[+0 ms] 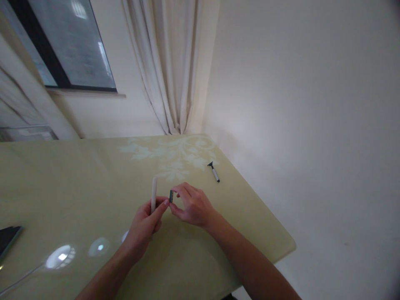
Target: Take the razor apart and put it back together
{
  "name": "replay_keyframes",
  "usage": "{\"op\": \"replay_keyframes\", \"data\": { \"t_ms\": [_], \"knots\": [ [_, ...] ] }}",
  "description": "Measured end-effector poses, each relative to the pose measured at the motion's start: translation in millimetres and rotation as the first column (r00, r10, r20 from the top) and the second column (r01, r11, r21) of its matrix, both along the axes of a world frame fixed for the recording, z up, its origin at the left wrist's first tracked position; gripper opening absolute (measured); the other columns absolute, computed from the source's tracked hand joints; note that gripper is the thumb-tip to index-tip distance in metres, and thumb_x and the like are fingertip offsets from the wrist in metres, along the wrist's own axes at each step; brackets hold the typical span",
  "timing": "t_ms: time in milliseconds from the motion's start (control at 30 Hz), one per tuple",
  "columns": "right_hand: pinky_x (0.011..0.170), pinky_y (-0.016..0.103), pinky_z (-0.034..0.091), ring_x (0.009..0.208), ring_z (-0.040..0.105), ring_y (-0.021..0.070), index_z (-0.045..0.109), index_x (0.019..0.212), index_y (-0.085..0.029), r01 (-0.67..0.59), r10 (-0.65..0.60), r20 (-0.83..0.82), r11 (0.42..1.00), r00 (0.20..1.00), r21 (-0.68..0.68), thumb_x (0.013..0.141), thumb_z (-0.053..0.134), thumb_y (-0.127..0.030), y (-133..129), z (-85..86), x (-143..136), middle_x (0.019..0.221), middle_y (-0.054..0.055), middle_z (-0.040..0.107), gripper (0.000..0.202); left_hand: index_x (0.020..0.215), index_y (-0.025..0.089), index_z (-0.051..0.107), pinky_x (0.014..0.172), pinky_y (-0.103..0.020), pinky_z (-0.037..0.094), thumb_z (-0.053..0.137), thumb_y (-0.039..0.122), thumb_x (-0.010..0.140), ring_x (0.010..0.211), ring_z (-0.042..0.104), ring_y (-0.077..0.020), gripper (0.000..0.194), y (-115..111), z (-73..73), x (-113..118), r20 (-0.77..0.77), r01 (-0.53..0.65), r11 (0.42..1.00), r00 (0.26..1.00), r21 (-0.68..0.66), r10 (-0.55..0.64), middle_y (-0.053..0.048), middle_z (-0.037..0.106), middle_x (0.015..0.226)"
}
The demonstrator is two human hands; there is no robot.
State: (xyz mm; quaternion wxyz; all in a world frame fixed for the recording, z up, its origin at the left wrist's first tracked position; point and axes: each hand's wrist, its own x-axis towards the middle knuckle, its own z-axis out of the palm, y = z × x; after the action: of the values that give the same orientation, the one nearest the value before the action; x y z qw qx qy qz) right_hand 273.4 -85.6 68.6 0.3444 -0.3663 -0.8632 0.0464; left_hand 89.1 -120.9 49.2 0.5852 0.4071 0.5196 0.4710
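Observation:
My left hand is closed around a slim pale rod, which stands nearly upright out of its grip. The rod's lower end is hidden in the fingers. Its thumb and fingertip also meet at the edge of a small dark rectangular piece with a greenish side, too small to name surely. From the right, my right hand pinches that piece end to end between thumb and forefinger. Beyond it, a razor with a black head and a light grey handle lies on the table.
The glossy yellowish table has a white floral pattern and meets a bare wall on the right. A dark flat object with a thin cable near it sits at the left edge. Curtains and a window are behind.

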Motion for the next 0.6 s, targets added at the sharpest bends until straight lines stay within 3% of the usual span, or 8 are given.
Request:
{"op": "replay_keyframes", "data": {
  "t_ms": [233, 300, 367, 400, 467, 533, 600],
  "knots": [
    [0.081, 0.031, 0.056, 0.090, 0.070, 0.0206, 0.062, 0.124, -0.020, -0.043, 0.039, -0.054, 0.997, 0.998, -0.058, 0.100, 0.062, -0.035, -0.9, -3.9, -2.2, 0.105, 0.010, 0.071, 0.029, 0.100, 0.018, 0.065, 0.041, -0.020, 0.016, 0.080, 0.066, 0.072, 0.044, 0.025, -0.0060, 0.057, 3.9, -4.8, 1.0, -0.019, -0.010, 1.000, 1.000, 0.017, 0.010, 0.012, 0.031, 0.059],
    [0.079, 0.031, 0.057, 0.088, 0.071, 0.0197, 0.063, 0.122, -0.020, -0.076, 0.054, -0.153, 0.988, 0.987, -0.138, 0.096, 0.068, -0.038, -0.1, -5.6, -3.2, 0.107, 0.010, 0.071, 0.031, 0.098, 0.018, 0.065, 0.042, -0.021, 0.018, 0.077, 0.066, 0.075, 0.044, 0.027, -0.0071, 0.054, 7.2, -6.1, -2.1, -0.082, -0.002, 0.998, 0.997, 0.060, 0.007, 0.011, 0.034, 0.058],
    [0.073, 0.030, 0.057, 0.085, 0.071, 0.0185, 0.064, 0.122, -0.021, -0.146, 0.033, -0.342, 0.940, 0.939, -0.310, 0.089, 0.077, -0.045, 1.9, -5.9, -2.8, 0.111, 0.009, 0.071, 0.044, 0.094, 0.019, 0.066, 0.045, -0.023, 0.027, 0.072, 0.063, 0.081, 0.048, 0.037, -0.0100, 0.047, 11.4, -6.3, -8.8, -0.206, 0.043, 0.984, 0.979, 0.174, -0.006, 0.007, 0.044, 0.060],
    [0.070, 0.029, 0.057, 0.083, 0.072, 0.0182, 0.064, 0.122, -0.021, -0.214, 0.001, -0.447, 0.879, 0.894, -0.426, 0.085, 0.079, -0.050, 3.4, -5.4, -1.8, 0.111, 0.009, 0.071, 0.050, 0.093, 0.019, 0.067, 0.049, -0.024, 0.032, 0.069, 0.061, 0.085, 0.052, 0.044, -0.0120, 0.043, 13.6, -5.9, -13.4, -0.288, 0.092, 0.964, 0.957, 0.248, -0.017, 0.005, 0.050, 0.063],
    [0.065, 0.027, 0.055, 0.080, 0.073, 0.0183, 0.066, 0.119, -0.018, -0.403, -0.089, -0.596, 0.657, 0.798, -0.637, 0.085, 0.076, -0.059, 6.7, -3.4, 1.5, 0.106, 0.009, 0.073, 0.054, 0.090, 0.020, 0.068, 0.057, -0.026, 0.040, 0.063, 0.053, 0.092, 0.062, 0.052, -0.0151, 0.033, 16.8, -4.8, -23.3, -0.471, 0.225, 0.899, 0.882, 0.376, -0.024, 0.001, 0.058, 0.070],
    [0.065, 0.026, 0.054, 0.079, 0.074, 0.0182, 0.070, 0.111, -0.015, -0.544, -0.154, -0.647, 0.417, 0.747, -0.728, 0.086, 0.074, -0.060, 9.2, -1.6, 5.4, 0.100, 0.010, 0.074, 0.052, 0.091, 0.021, 0.069, 0.065, -0.027, 0.043, 0.058, 0.044, 0.097, 0.069, 0.056, -0.0164, 0.027, 17.9, -4.2, -32.0, -0.615, 0.359, 0.825, 0.789, 0.436, -0.018, 0.000, 0.062, 0.076],
    [0.067, 0.025, 0.053, 0.079, 0.074, 0.0177, 0.072, 0.102, -0.013, -0.605, -0.162, -0.651, 0.258, 0.742, -0.753, 0.084, 0.079, -0.056, 10.4, -0.7, 8.5, 0.096, 0.010, 0.075, 0.047, 0.096, 0.022, 0.071, 0.070, -0.028, 0.044, 0.054, 0.037, 0.100, 0.073, 0.058, -0.0164, 0.022, 16.9, -4.6, -38.2, -0.703, 0.456, 0.769, 0.711, 0.448, -0.011, 0.000, 0.063, 0.083]
  ]
}}
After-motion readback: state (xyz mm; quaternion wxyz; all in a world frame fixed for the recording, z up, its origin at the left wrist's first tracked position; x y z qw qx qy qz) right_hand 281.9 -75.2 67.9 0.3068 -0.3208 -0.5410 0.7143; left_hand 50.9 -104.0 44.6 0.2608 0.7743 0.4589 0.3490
